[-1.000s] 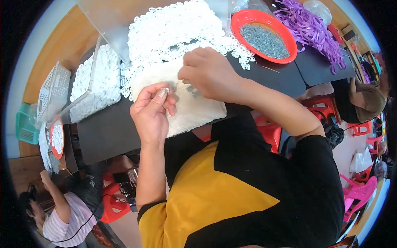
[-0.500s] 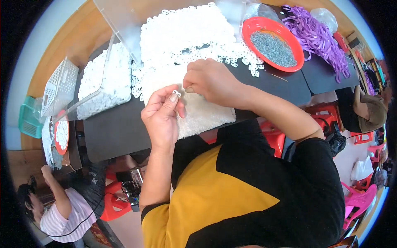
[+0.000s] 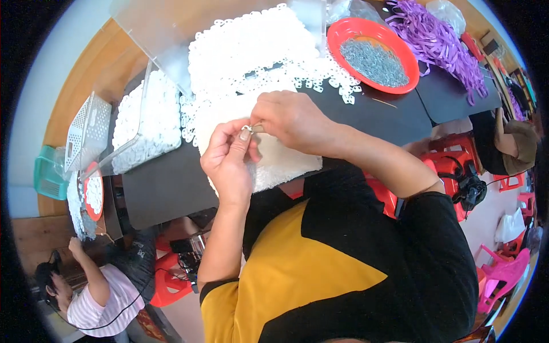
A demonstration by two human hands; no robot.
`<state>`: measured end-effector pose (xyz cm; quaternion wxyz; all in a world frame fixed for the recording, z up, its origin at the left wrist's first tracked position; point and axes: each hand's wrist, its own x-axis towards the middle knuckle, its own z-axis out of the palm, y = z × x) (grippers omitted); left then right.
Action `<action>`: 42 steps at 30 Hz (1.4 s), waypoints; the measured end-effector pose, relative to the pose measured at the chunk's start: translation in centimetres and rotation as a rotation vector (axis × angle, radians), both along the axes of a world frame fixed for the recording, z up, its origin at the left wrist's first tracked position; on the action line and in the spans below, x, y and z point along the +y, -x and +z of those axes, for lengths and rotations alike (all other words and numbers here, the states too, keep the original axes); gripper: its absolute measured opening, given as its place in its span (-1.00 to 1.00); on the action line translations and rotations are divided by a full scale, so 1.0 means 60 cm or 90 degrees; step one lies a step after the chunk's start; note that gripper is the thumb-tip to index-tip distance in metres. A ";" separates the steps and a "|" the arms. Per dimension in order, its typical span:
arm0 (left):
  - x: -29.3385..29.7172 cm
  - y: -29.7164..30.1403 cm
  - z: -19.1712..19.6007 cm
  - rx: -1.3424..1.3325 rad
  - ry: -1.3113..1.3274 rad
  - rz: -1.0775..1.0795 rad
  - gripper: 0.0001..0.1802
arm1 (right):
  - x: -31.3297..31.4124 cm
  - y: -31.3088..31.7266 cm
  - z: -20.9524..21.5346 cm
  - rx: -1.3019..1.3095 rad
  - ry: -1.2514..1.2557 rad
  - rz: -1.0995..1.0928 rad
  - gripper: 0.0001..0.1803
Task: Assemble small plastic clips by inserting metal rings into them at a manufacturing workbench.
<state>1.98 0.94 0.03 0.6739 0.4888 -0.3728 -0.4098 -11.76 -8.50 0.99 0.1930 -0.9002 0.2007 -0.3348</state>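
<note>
Black table point(image 3: 171, 188) — both hands point(image 3: 229, 160) pinching small clip point(image 3: 247, 129)

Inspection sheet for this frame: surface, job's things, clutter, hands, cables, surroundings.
Surface: black table, largely covered.
Job's things: small metal piece pinched between both hands; heap of white plastic pieces; red bowl of metal parts.
Clutter: purple strips; clear bin of white pieces; white basket.
Hands: left hand and right hand together on the piece.
Cables: nothing seen.
Surroundings: a co-worker, red stools.
</note>
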 end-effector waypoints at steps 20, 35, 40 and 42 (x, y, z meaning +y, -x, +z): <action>-0.005 0.006 -0.012 -0.236 0.113 0.066 -0.89 | -0.004 0.015 0.009 -0.047 -0.221 0.014 -0.80; -0.014 0.014 -0.012 -0.302 0.184 0.076 -0.89 | -0.003 0.007 -0.007 -0.087 -0.150 0.050 -0.85; -0.018 0.024 0.010 -0.090 0.064 0.072 -0.90 | -0.004 0.008 -0.001 -0.133 -0.238 0.055 -0.85; -0.018 0.029 0.017 -0.059 0.034 0.071 -0.93 | -0.004 0.013 -0.001 -0.121 -0.239 0.040 -0.86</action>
